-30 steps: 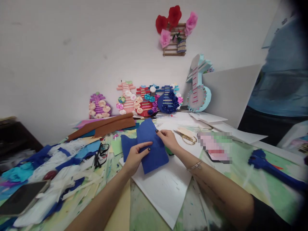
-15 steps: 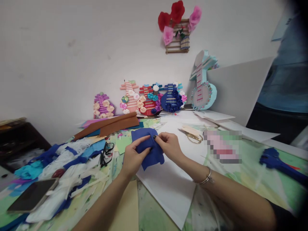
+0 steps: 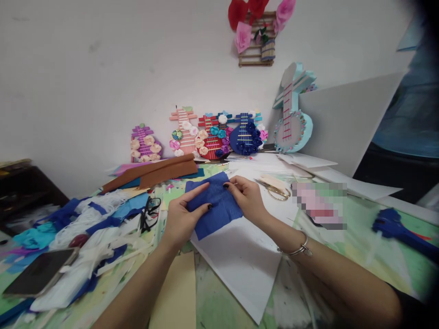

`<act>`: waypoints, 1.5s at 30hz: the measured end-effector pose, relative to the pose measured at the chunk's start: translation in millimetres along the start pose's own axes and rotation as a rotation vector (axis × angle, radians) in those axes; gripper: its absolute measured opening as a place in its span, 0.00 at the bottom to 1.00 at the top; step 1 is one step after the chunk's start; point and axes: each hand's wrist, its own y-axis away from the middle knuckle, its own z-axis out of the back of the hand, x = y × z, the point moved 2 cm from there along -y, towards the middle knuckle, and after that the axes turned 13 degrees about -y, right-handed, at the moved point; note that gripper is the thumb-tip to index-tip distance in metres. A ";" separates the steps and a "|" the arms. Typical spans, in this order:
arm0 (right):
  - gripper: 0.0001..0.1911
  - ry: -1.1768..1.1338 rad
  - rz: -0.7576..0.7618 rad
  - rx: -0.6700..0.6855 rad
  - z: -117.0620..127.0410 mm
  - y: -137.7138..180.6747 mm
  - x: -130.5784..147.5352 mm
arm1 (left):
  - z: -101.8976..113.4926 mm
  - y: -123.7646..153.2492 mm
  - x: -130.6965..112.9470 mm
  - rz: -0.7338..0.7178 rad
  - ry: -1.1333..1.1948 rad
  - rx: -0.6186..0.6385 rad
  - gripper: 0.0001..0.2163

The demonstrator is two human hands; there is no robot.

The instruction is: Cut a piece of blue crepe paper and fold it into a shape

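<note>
head view: left hand and right hand both pinch a creased dark blue felt square over a white paper sheet, felt bare, gold-handled scissors lying untouched nearby.

Wall: white, plain, few faint smudges.
Wall rack: wooden slats, red and pink paper flowers, hung high, cut by top edge.
Row of small craft guitars: at table's back edge, leaning on wall; purple, pink, red, blue.
Larger pale-blue guitar: upright, right of row.
White board: propped just beside it.
Table: paint-stained green-yellow top.
Dark cabinet: far left, beside table.
Light: soft, even.
</note>
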 end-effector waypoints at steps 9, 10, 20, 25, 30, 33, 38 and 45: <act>0.19 -0.035 -0.036 0.139 0.4 -3.0 -0.9 | 1.2 0.6 0.3 -0.019 0.036 -0.062 0.28; 0.18 -0.046 -0.046 0.132 0.2 -2.5 -1.0 | 1.2 0.6 0.8 -0.017 0.046 -0.062 0.28; 0.23 -0.019 -0.113 0.125 3.5 -5.2 4.5 | 5.1 -1.0 2.9 -0.014 0.122 -0.066 0.30; 0.18 0.660 -0.378 0.196 49.7 -31.6 -12.1 | 8.6 -1.4 1.1 -0.038 0.106 -0.107 0.30; 0.15 1.069 -0.662 0.199 109.5 -39.5 -55.0 | 10.1 -0.4 -1.5 -0.021 0.058 -0.166 0.28; 0.17 1.174 -0.732 0.268 123.6 -37.0 -74.4 | 11.6 -1.0 -2.6 0.001 -0.012 -0.227 0.26; 0.18 1.251 -0.744 0.283 126.9 -39.0 -79.7 | 13.2 -2.8 -2.6 0.030 0.002 -0.247 0.26; 0.20 1.179 -0.747 0.265 122.9 -38.2 -79.4 | 12.7 -6.3 4.2 0.077 -0.009 -0.215 0.23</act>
